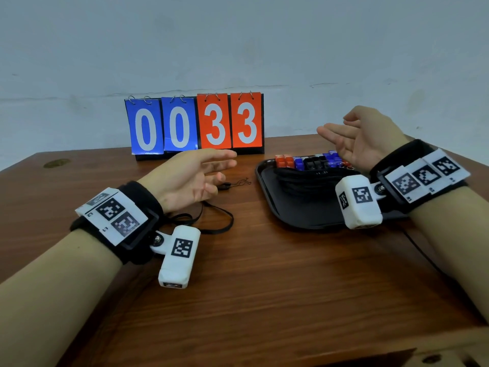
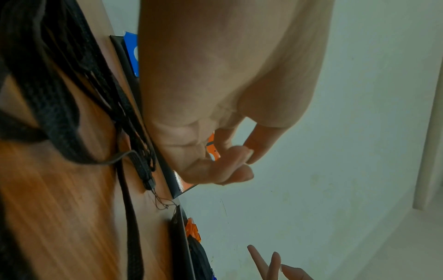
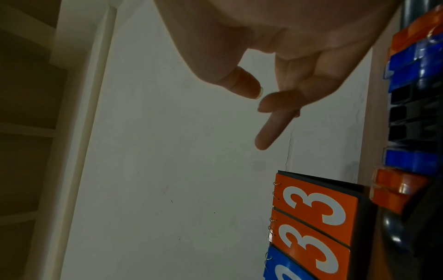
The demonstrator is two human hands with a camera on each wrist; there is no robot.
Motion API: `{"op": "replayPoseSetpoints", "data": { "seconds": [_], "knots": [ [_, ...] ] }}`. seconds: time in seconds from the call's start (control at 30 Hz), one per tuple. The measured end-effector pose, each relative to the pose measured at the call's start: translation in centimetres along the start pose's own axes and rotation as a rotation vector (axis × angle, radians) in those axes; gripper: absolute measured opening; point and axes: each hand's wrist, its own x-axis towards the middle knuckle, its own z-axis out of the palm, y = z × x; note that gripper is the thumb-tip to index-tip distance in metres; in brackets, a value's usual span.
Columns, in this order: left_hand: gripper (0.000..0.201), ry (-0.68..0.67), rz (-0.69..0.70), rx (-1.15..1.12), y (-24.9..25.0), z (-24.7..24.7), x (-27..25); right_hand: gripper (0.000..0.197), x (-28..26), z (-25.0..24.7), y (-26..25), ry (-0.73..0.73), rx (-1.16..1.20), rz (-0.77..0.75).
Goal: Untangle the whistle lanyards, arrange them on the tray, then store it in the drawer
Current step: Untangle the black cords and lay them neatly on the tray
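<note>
I had nothing in either hand. My left hand [image 1: 190,178] hovered palm-in with fingers loosely spread, and the one loose lanyard [image 1: 217,221] lay on the table [image 1: 264,287] just beneath and beside it, its thin end loop [image 1: 238,183] past my fingertips. I judged that flat woven strap to be light, limp and prone to snagging, so I would pinch it near the stitched end and lift slowly.

My right hand [image 1: 357,139] was also relaxed and empty, raised above the far edge of the tray [image 1: 275,207]. Below it sat the row of whistles [image 1: 312,160], orange, blue and black, small hard plastic, with their cords [image 1: 304,181] bunched in front.

Beyond my left fingers stood the flip scoreboard [image 1: 194,125], reading 0 0 on blue and 3 3 on orange.
</note>
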Motion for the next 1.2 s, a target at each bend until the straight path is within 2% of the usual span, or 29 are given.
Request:
{"op": "replayPoseSetpoints", "data": {
  "seconds": [0.13,0.27,0.43,0.6,0.77,1.0,1.2],
  "knots": [
    [0.028,0.031,-0.004,0.072,0.4,-0.2,-0.1,0.03,-0.1,0.2,0.0,-0.074,-0.045,0.067],
    [0.028,0.063,-0.028,0.162,0.3,-0.1,-0.3,0.043,-0.7,0.6,0.2,-0.272,-0.082,0.275],
    [0.033,0.074,-0.064,0.261,0.1,0.3,-0.5,0.043,-1.2,1.4,0.9,-0.374,-0.17,0.359],
    [0.039,0.024,-0.173,0.299,0.1,0.7,-0.9,0.043,-1.6,1.9,1.4,-0.423,-0.255,0.374],
    [0.047,0.015,-0.205,0.37,-0.1,0.8,-1.0,0.05,-1.7,2.0,1.6,-0.449,-0.287,0.372],
    [0.043,0.005,-0.192,0.437,-0.3,0.8,-0.8,0.053,-1.9,2.3,2.0,-0.463,-0.331,0.35],
    [0.044,-0.033,-0.1,0.369,0.0,0.8,-0.8,0.046,-2.3,2.6,2.3,-0.511,-0.399,0.345]
  ]
}}
